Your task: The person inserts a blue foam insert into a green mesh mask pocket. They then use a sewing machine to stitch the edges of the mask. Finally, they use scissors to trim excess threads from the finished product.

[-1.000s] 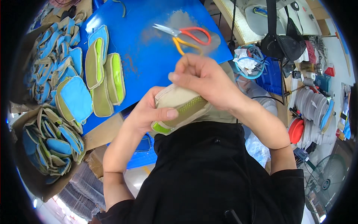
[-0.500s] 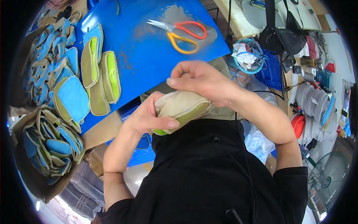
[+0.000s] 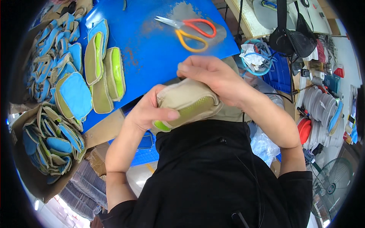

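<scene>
A small padded fabric pouch (image 3: 194,108) is held in front of my waist, tilted. It has beige cloth, an olive mesh panel and a lime-green patch at its left end. My left hand (image 3: 152,112) grips its left end, thumb lying across the front; the other fingers are mostly behind it. Over the far right edge bends my right hand (image 3: 215,76), its fingers curled and closed against the cloth. Part of these fingertips is hidden. Scissors (image 3: 188,31) with one red and one yellow handle lie partly open on the blue table (image 3: 148,57), beyond my hands.
Similar olive, lime and blue pieces (image 3: 102,93) lie at the table's left side. A heap of blue-beige pieces (image 3: 57,53) and a full cardboard box (image 3: 45,190) stand farther left. At right are a blue basket (image 3: 262,70), a black cap-like mesh item (image 3: 292,40) and a fan (image 3: 332,186).
The pouch has turned so more of its mesh panel shows, and its top has risen slightly. My right hand has shifted a little right and away from me. The whole view moved slightly.
</scene>
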`<control>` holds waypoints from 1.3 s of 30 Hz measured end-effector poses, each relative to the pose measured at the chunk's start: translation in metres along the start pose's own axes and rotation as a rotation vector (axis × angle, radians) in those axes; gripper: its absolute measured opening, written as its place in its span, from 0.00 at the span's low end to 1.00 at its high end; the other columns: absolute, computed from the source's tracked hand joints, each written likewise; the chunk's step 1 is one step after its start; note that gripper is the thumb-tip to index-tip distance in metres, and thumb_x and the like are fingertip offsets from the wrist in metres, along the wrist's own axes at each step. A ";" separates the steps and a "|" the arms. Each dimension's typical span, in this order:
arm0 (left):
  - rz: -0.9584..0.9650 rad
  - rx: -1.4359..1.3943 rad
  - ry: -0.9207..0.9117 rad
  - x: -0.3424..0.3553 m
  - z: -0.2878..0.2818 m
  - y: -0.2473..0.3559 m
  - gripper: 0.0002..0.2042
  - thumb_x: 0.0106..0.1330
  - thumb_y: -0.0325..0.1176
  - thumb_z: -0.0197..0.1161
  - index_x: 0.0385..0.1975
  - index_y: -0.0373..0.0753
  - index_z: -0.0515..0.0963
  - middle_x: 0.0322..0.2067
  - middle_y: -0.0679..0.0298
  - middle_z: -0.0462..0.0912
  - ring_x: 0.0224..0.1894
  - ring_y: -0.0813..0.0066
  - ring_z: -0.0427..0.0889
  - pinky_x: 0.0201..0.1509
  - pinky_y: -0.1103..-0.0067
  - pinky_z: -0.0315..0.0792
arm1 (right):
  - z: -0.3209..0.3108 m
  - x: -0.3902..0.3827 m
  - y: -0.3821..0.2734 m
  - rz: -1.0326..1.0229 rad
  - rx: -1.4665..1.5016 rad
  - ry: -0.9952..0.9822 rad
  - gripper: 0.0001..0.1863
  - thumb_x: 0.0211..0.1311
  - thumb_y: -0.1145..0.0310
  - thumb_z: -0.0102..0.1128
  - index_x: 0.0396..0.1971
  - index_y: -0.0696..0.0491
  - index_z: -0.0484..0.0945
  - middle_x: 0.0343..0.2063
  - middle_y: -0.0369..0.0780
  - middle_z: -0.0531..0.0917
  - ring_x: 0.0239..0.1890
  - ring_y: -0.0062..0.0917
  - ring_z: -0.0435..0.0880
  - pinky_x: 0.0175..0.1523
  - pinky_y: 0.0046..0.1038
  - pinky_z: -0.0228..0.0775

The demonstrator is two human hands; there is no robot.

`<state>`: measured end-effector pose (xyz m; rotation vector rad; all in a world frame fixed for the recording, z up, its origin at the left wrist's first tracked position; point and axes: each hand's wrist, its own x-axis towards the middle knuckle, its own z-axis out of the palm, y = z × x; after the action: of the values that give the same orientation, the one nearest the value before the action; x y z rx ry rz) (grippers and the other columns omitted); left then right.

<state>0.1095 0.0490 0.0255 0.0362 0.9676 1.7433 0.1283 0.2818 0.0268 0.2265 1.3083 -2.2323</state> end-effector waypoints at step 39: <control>0.626 0.804 0.742 0.012 -0.041 0.008 0.15 0.66 0.18 0.63 0.53 0.31 0.82 0.46 0.60 0.86 0.47 0.73 0.84 0.56 0.78 0.75 | -0.046 0.001 -0.023 -0.314 -0.279 0.231 0.13 0.75 0.64 0.60 0.30 0.54 0.76 0.25 0.26 0.76 0.29 0.10 0.71 0.34 0.19 0.63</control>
<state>0.0792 0.0338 -0.0023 0.2423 2.3651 1.8106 0.1099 0.3299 0.0205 0.1899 1.8736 -2.2897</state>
